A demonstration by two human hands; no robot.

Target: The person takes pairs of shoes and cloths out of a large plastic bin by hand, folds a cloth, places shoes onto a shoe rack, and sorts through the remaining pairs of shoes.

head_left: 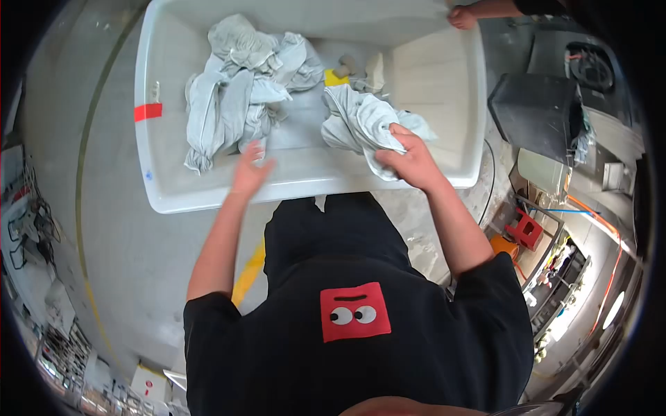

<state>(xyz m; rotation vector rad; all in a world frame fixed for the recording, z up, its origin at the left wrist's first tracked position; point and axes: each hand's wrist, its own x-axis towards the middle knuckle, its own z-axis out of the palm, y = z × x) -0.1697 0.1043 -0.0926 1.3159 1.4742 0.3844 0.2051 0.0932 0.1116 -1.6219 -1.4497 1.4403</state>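
A crumpled light grey cloth [361, 121] hangs from my right hand [416, 163], its fingers closed on the near edge over the right half of a large white tub [444, 83]. My left hand [251, 172], slightly blurred, is over the tub's near rim with fingers apart and nothing in it. Just beyond it lies a heap of similar grey cloths [239, 90] on the left side of the tub floor. Whether the held cloth still touches the tub floor, I cannot tell.
Behind the held cloth, a yellow piece [336, 77] and small beige items lie in the tub. Another person's hand [463, 17] rests on the far right rim. To the right stands a dark bin [534, 114]; farther down is a red plastic object [525, 230].
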